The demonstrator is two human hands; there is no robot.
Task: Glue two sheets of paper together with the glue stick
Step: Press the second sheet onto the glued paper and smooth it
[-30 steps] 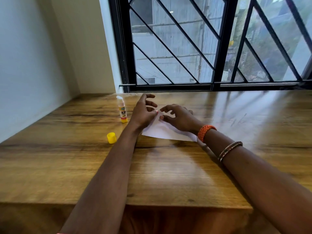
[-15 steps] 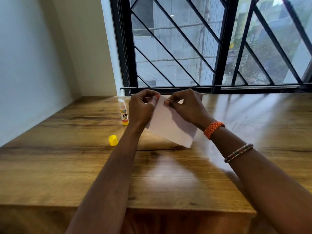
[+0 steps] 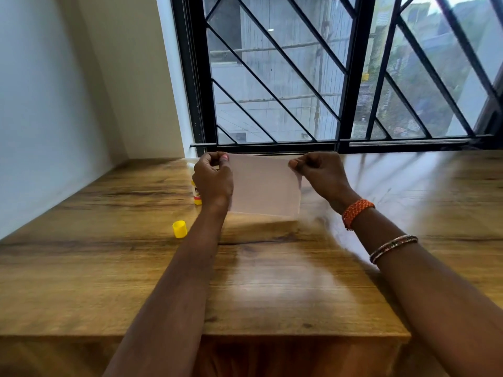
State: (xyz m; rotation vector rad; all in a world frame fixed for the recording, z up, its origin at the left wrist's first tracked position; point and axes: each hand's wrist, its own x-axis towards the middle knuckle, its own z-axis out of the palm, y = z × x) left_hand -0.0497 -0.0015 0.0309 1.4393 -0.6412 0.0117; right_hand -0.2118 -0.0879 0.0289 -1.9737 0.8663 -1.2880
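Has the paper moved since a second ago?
Yes. The paper lay flat on the table by the glue stick; now both hands hold it upright, lifted toward the window.

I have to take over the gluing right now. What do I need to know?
Left hand pinches the top left corner of the paper; right hand pinches the top right corner. The paper is held up above the wooden table, facing you.
The glue stick stands on the table behind the left hand, uncapped. Its yellow cap sits apart, nearer you.
Whether the sheets are already stuck together cannot be told.
Probably left: check the bond, lay the paper down, recap the glue.
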